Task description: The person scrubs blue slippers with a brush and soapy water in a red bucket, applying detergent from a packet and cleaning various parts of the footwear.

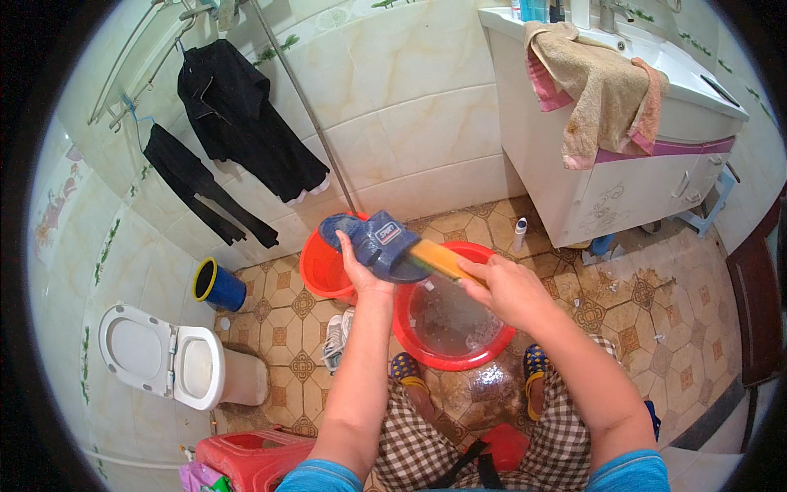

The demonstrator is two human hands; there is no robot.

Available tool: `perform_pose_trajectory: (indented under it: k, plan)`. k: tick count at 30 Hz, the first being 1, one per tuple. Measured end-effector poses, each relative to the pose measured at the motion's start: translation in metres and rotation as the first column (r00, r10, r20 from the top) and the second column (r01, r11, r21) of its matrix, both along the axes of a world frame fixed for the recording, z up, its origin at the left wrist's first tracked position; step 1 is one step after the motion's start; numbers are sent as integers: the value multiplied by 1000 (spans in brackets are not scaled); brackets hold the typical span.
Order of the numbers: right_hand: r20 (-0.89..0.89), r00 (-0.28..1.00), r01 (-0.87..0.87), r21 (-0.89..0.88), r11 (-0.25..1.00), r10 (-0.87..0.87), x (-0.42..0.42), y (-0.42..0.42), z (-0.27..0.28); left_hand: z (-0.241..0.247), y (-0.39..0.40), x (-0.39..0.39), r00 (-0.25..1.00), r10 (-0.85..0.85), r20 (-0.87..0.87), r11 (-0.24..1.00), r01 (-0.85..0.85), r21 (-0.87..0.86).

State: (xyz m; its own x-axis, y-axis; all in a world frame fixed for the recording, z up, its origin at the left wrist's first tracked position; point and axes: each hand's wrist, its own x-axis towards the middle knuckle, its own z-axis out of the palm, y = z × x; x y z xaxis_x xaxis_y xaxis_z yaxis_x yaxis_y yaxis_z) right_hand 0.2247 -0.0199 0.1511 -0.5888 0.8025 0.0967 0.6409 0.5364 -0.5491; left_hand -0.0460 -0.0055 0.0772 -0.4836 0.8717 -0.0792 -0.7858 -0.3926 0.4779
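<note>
My left hand (364,270) holds a blue slide sandal (378,243) from below, its thumb up along one end. In my right hand (498,284) is the yellow handle of a brush (439,257); the brush's head reaches into the sandal's opening and is mostly hidden. Both are above a red plastic basin (409,344) of murky water, which stands on the floor between my feet. A red bucket (320,277) is behind the sandal, to the left of the basin.
Pale sneakers (335,338) lie left of the basin. Farther left are a blue bin (227,291) and a toilet (200,369). A red plastic stool (258,458) is at lower left. A white bottle (520,234) stands near the washbasin cabinet (547,154). Wet patches mark the tiles.
</note>
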Motion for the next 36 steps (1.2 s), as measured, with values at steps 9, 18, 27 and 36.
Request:
perform_pose_trajectory:
  k: [9,18,27,36]
  plan:
    - [-203,979,26,-32,999,-32,20,11,5,7,-5,-16,996,79,44,997,-80,19]
    - [-324,935,-196,-143,970,142,-11,13,-20,11,-11,16,985,-149,-84,989,150,11]
    - [-122,992,36,242,970,-6,-38,8,-33,7,-11,25,990,-142,-10,990,142,-21]
    - [-52,999,10,45,999,-7,-18,-2,-10,12,-10,14,999,-47,-21,999,47,-2]
